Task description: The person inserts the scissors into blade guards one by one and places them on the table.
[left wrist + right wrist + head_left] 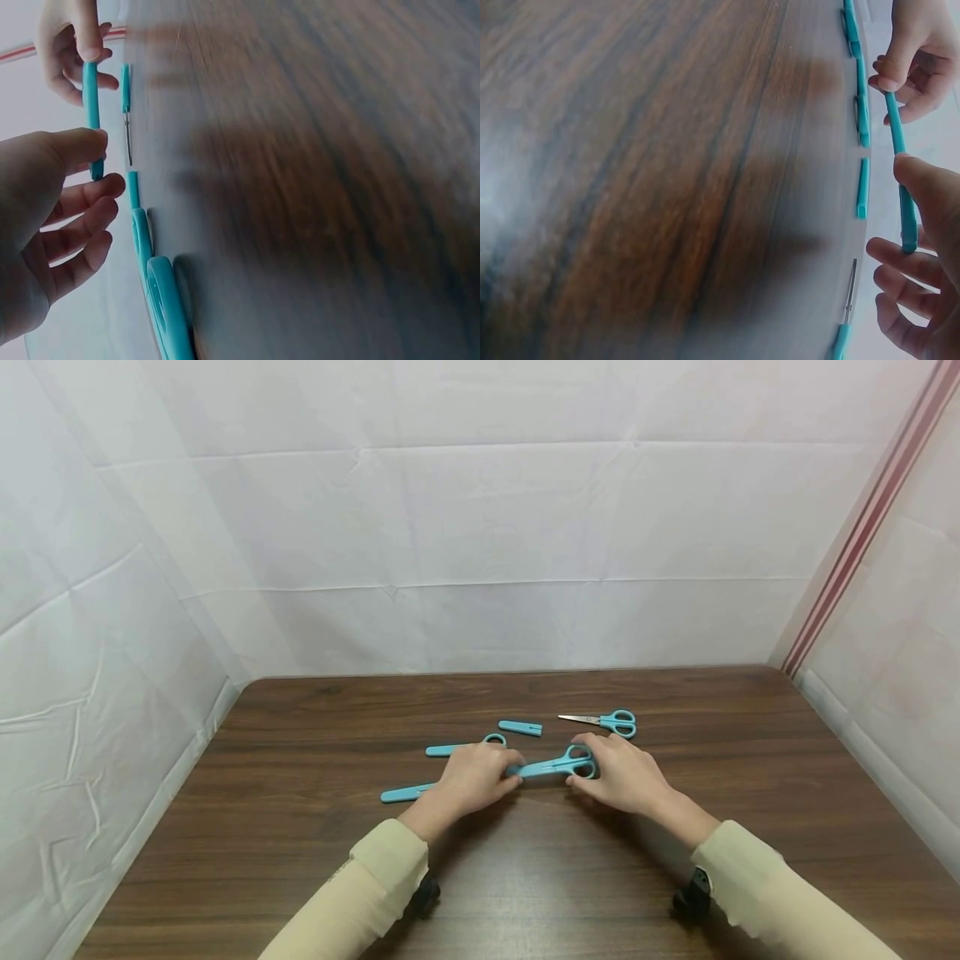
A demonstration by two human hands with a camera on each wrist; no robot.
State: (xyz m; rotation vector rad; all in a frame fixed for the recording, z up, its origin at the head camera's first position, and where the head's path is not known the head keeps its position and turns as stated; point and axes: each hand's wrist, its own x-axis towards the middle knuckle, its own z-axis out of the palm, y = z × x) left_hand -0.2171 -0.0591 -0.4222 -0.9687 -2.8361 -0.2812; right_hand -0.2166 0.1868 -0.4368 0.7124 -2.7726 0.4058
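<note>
Between my two hands is a pair of light-blue scissors (555,767), its blades inside a matching blue cover. My left hand (478,773) pinches the covered tip between thumb and forefinger. At the other end my right hand (624,775) holds the finger loops, thumb on the near side. In the left wrist view the held scissors (91,97) are raised above the tabletop, and the other fingers of the left hand (45,206) are spread. The right wrist view shows the right hand's thumb and fingertips (907,166) at the loops.
Beyond the hands lie uncovered blue scissors (617,723) with bare metal blades and a loose blue cover (519,727). Two more covered scissors, one farther back (442,750) and one nearer (405,793), lie partly behind the left hand. White sheeting (480,527) surrounds the brown wooden table (300,827).
</note>
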